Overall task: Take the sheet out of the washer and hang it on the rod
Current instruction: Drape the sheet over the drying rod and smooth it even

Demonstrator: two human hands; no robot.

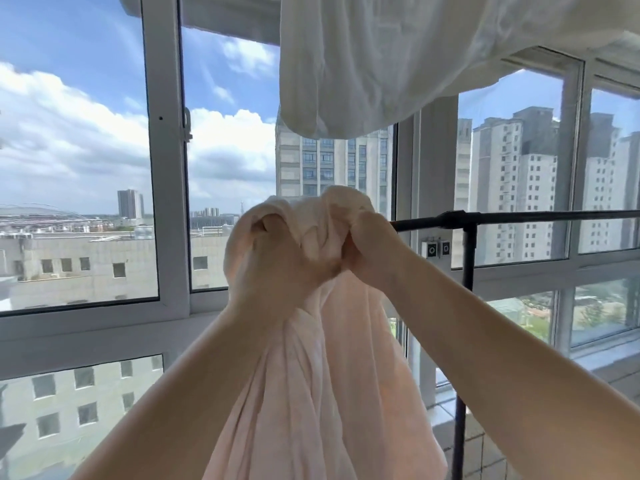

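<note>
A pale pink sheet [311, 393] hangs bunched from both my hands in the middle of the view, its lower part running out of the bottom of the frame. My left hand [277, 268] grips the gathered top of the sheet. My right hand [372, 251] grips the sheet just beside it, knuckles nearly touching. A black rod [540, 215] runs level from behind my right hand to the right edge, held up by a black upright post [465, 323]. The sheet's top sits at about the rod's height, at its left end. The washer is not in view.
White cloth [398, 57] hangs overhead across the top right. Large windows with white frames [166, 168] stand straight ahead and to the right. A tiled ledge [485, 445] lies low on the right behind the post.
</note>
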